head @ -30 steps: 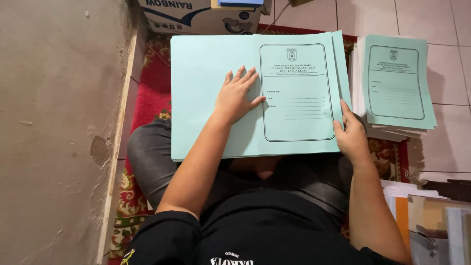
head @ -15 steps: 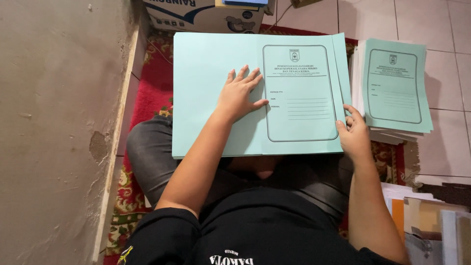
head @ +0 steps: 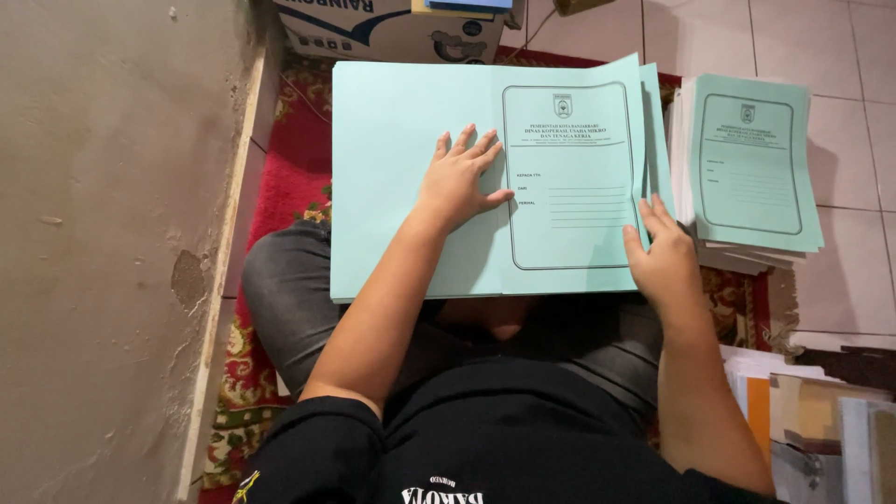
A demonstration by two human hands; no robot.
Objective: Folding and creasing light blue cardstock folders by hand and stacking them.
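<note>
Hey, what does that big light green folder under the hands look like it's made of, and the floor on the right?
The green folder looks like thin matte card or heavy paper: it lies flat without shine, with a crisp fold line. The floor looks like glazed ceramic tile, pale squares with grout lines and slight sheen.

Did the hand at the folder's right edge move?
Yes. The right hand slid down the open light-green folder's right edge, toward its bottom corner and the person's body. The left hand lies flat on the folder.

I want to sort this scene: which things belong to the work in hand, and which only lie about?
In hand:
- left hand, flat on the open pale green folder
- right hand, at the folder's right edge

Lying about:
- stack of green folders
- cardboard box
- red rug
- mixed papers
</note>
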